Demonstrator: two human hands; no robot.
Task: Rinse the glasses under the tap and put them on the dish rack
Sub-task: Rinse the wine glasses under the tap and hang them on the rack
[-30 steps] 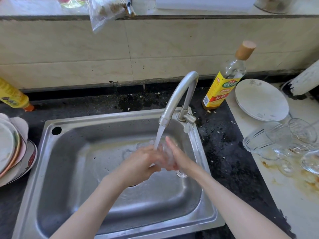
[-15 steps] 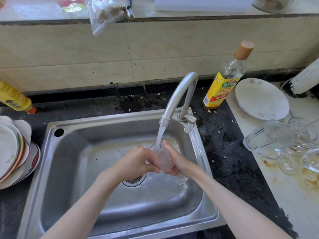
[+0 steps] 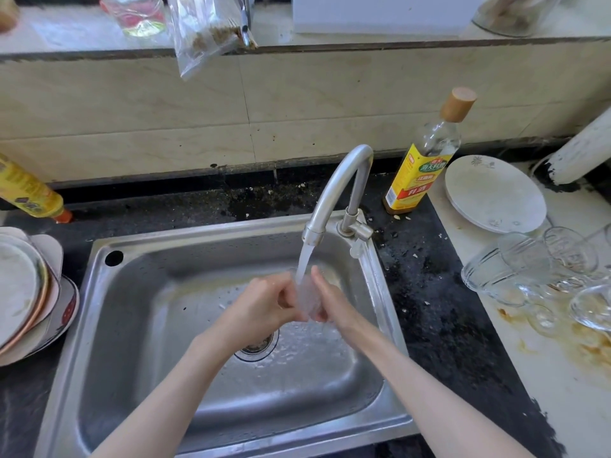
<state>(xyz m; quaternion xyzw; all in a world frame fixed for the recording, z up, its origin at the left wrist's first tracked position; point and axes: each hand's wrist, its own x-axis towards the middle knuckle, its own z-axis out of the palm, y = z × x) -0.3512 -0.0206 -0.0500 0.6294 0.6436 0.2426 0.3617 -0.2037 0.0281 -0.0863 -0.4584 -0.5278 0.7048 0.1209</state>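
The rinsing step is in hand: the left hand [image 3: 264, 304] and right hand [image 3: 332, 300] cup what seems a glass [image 3: 309, 297] under the tap [image 3: 334, 193], and next it needs carrying to a rack not in view.

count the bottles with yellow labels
2: one bottle on the counter right of the tap, another bottle at the left edge, partly cut off.
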